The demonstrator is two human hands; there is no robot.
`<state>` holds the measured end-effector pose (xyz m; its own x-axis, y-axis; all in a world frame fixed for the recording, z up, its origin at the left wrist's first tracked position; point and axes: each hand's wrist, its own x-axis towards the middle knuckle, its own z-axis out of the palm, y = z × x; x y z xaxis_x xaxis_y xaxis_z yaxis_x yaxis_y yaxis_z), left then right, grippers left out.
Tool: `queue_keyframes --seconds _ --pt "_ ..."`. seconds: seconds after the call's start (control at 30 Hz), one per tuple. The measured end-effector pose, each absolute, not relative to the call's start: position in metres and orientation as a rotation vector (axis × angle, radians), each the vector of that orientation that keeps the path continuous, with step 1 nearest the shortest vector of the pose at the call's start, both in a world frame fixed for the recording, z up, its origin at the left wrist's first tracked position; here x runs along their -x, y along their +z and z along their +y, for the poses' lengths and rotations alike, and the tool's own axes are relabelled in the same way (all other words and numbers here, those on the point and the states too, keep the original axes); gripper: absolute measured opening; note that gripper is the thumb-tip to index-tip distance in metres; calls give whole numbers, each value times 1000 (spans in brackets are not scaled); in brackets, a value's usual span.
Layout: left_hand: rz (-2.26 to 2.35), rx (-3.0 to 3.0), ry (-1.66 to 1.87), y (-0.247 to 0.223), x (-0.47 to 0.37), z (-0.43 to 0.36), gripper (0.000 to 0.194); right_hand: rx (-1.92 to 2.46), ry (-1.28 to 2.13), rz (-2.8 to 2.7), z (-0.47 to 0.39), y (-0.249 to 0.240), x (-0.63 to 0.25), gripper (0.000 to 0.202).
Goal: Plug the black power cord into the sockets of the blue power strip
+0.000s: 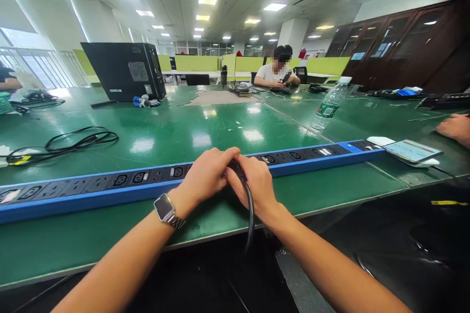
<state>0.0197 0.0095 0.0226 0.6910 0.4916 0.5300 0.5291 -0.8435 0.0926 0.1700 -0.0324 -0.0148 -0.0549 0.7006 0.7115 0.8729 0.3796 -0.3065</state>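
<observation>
A long blue power strip (135, 190) with black sockets lies across the green table. My left hand (207, 171), wearing a watch (165, 208) on the wrist, is over its middle, fingers curled inward. My right hand (257, 183) meets it there, thumb and fingers closed round a thick black power cord (251, 210). Both sets of fingertips come together at the cord's upper end, which they mostly hide. Whether that end sits in a socket is hidden. From between the hands the cord bends down past the table's front edge.
A tablet (413, 150) lies by the strip's right end, and a plastic bottle (328, 106) stands behind it. A looped black cable (81, 138) and a black computer case (125, 72) are at left. A person (278, 71) sits across; another person's hand (455, 129) rests at right.
</observation>
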Motion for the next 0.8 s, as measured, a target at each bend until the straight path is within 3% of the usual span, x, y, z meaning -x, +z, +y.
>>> queue_keyframes --seconds 0.13,0.63,0.8 --pt "-1017 2874 -958 17 -16 11 48 1430 -190 -1779 -26 -11 -164 34" --pt "-1350 2703 -674 10 -17 10 74 1533 -131 -1733 -19 -12 -190 31" --pt "-1324 2691 -652 11 -16 8 67 1502 -133 -1696 -18 -13 -206 33"
